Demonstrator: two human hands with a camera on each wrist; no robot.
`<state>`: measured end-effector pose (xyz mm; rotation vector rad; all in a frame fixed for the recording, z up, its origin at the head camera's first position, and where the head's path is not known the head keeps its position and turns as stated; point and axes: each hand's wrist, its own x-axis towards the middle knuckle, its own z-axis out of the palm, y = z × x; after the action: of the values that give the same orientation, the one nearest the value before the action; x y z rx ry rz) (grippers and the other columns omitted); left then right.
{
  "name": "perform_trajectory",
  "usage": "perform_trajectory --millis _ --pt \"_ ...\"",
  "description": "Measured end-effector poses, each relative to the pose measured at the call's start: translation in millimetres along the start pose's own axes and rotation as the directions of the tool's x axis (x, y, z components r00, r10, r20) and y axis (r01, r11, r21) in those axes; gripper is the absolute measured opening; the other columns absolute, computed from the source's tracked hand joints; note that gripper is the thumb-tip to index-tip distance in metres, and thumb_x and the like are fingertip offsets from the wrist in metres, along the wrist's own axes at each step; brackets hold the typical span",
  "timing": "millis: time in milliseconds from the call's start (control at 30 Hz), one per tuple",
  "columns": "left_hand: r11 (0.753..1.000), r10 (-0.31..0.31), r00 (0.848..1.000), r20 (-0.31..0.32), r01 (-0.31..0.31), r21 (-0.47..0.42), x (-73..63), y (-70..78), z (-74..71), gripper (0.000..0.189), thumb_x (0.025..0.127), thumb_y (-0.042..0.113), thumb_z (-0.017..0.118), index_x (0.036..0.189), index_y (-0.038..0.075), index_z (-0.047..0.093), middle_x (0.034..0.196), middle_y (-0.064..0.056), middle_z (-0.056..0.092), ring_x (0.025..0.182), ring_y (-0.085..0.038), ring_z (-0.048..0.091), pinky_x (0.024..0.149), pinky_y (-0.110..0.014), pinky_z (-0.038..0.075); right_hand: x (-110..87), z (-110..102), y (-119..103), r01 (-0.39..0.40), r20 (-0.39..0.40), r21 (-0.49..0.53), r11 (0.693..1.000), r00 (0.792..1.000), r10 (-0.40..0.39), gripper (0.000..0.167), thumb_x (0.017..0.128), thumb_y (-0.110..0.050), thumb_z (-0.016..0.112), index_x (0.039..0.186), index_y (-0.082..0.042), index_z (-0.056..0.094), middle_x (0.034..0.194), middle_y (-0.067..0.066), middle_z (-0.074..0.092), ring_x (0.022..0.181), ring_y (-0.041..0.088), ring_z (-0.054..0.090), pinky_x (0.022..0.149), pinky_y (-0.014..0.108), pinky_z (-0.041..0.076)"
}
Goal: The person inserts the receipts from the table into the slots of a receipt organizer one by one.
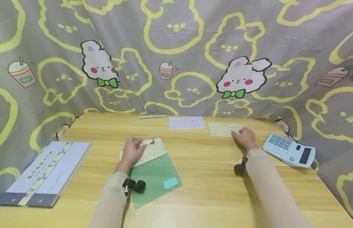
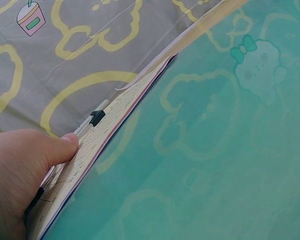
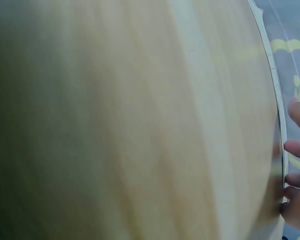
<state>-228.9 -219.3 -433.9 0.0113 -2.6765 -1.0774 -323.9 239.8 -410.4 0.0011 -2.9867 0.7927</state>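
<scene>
My left hand [image 1: 132, 150] grips the top of a translucent green clipboard [image 1: 153, 180], near its metal clip [image 1: 146, 142]. Cream printed paper slips [image 1: 156, 151] lie under that clip, and a small blue label [image 1: 170, 183] sits on the board's lower corner. In the left wrist view the thumb [image 2: 62, 148] presses on the paper beside the clip; the other fingers are hidden. My right hand [image 1: 246, 138] rests with its fingertips at the right end of a cream printed slip [image 1: 220, 129] lying on the table. The right wrist view shows only its fingertips [image 3: 296, 147] at the frame's edge.
A lilac printed slip [image 1: 187, 123] and a pale green pen [image 1: 152, 117] lie along the table's back edge. At the right stands a light blue calculator [image 1: 288, 150]. On the left lies a large account book [image 1: 46, 174]. A patterned curtain [image 1: 176, 63] surrounds the table.
</scene>
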Motion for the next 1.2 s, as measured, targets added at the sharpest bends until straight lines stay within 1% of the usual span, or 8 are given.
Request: perform_trajectory --millis 233,333,433,600,767,900,1067,1200 --pt "1.0 -0.007 1.0 0.001 0.007 -0.007 -1.4 -0.5 -0.5 0.035 0.081 0.021 0.059 0.107 -0.001 0.057 0.099 -0.013 0.046 0.094 -0.028 0.038 0.08 -0.042 0.033 -2.3 3.9 0.8 -0.027 -0.022 0.035 0.999 0.999 0.028 0.053 0.082 -0.035 0.054 0.108 0.011 0.047 0.108 0.028 0.045 0.1 0.046 0.036 0.084 0.053 0.026" --pt "1.0 -0.017 1.0 0.006 0.017 -0.003 -1.7 -0.9 -0.8 0.035 0.081 0.022 0.059 0.108 -0.001 0.057 0.1 -0.013 0.046 0.094 -0.027 0.038 0.08 -0.042 0.033 -3.1 6.1 1.3 -0.041 -0.027 0.063 0.997 0.999 0.043 0.051 0.08 -0.033 0.055 0.108 0.009 0.047 0.11 0.028 0.045 0.102 0.045 0.034 0.085 0.052 0.026" --pt "1.0 -0.027 1.0 0.009 0.027 -0.001 -1.8 -0.8 -0.9 0.035 0.081 0.022 0.059 0.108 -0.001 0.057 0.101 -0.013 0.046 0.095 -0.027 0.038 0.08 -0.042 0.033 -3.3 7.1 1.1 -0.053 -0.023 0.078 0.996 0.998 0.055 0.053 0.079 -0.032 0.056 0.112 0.008 0.045 0.115 0.028 0.042 0.105 0.045 0.031 0.086 0.052 0.024" --pt "1.0 -0.027 1.0 0.002 0.027 0.003 -1.1 1.0 -0.9 0.035 0.081 0.022 0.058 0.108 0.0 0.057 0.1 -0.012 0.046 0.095 -0.027 0.038 0.08 -0.042 0.033 -2.0 5.4 1.8 -0.048 0.008 0.079 0.996 0.999 0.047 0.062 0.078 -0.03 0.059 0.122 0.009 0.036 0.121 0.031 0.032 0.109 0.047 0.022 0.087 0.055 0.02" --pt "1.0 -0.025 1.0 -0.002 0.025 -0.005 -1.1 2.3 0.0 0.035 0.081 0.022 0.059 0.107 -0.001 0.057 0.099 -0.012 0.046 0.094 -0.026 0.038 0.079 -0.042 0.033 -2.1 1.3 3.2 -0.032 0.058 0.073 0.997 0.998 0.027 0.068 0.077 -0.028 0.06 0.126 0.009 0.029 0.121 0.035 0.025 0.108 0.049 0.017 0.084 0.058 0.019" --pt "0.999 -0.035 0.999 0.003 0.035 -0.012 -2.1 2.8 1.2 0.035 0.081 0.022 0.059 0.108 0.0 0.057 0.1 -0.012 0.046 0.094 -0.026 0.038 0.079 -0.041 0.033 -3.4 -2.5 2.5 -0.024 0.097 0.057 0.998 0.995 0.018 0.072 0.075 -0.027 0.06 0.127 0.008 0.027 0.12 0.037 0.023 0.106 0.05 0.017 0.083 0.059 0.019" --pt "0.999 -0.041 0.999 0.004 0.041 -0.008 -1.8 3.3 0.7 0.035 0.081 0.023 0.059 0.109 0.001 0.057 0.1 -0.011 0.046 0.095 -0.026 0.038 0.08 -0.042 0.033 -5.3 -5.0 0.5 0.012 0.132 0.029 1.0 0.991 -0.015 0.074 0.073 -0.025 0.062 0.127 0.01 0.026 0.118 0.037 0.026 0.102 0.049 0.021 0.083 0.056 0.021" --pt "0.999 -0.047 0.999 0.007 0.047 -0.013 -2.0 3.4 0.8 0.035 0.081 0.023 0.059 0.109 0.001 0.057 0.101 -0.011 0.046 0.095 -0.026 0.038 0.08 -0.042 0.033 -8.4 -4.5 -1.0 0.019 0.145 0.045 0.999 0.989 -0.025 0.074 0.073 -0.025 0.062 0.126 0.012 0.026 0.116 0.037 0.027 0.101 0.05 0.023 0.083 0.054 0.021"
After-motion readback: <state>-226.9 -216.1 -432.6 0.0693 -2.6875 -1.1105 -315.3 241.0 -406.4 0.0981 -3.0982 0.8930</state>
